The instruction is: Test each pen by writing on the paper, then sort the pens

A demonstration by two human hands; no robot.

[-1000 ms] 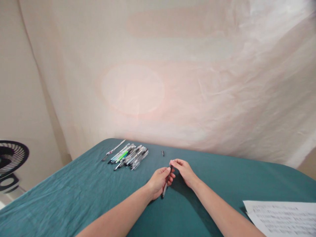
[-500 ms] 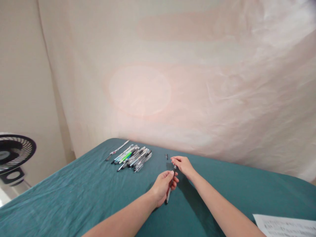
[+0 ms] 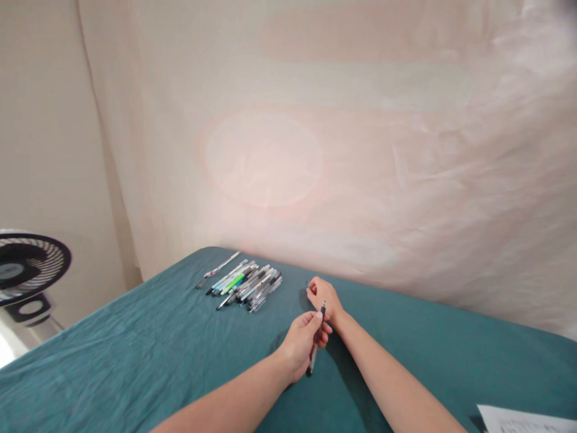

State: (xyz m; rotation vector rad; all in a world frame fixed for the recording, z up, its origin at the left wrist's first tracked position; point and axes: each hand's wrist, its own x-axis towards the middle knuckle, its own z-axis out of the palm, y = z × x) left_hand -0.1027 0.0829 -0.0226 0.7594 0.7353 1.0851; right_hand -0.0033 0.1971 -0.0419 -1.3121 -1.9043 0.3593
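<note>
My left hand [image 3: 303,343] is closed round a dark pen [image 3: 315,343], held upright and tilted over the teal tablecloth [image 3: 135,355]. My right hand [image 3: 321,296] reaches forward beyond it, fingers curled down on the cloth where a small dark cap lay earlier; the cap is hidden under the fingers. A row of several pens [image 3: 246,282] lies side by side to the left of both hands, with one pale pen [image 3: 219,269] a little apart at the row's far left.
A black standing fan [image 3: 27,270] stands off the table's left edge. A printed sheet of paper [image 3: 527,420] lies at the lower right corner. A pale cloth backdrop [image 3: 342,150] hangs right behind the table's far edge.
My right hand has left the pen's top and moved forward to the spot of the small dark cap. The left hand keeps the pen. The view has shifted to the left.
</note>
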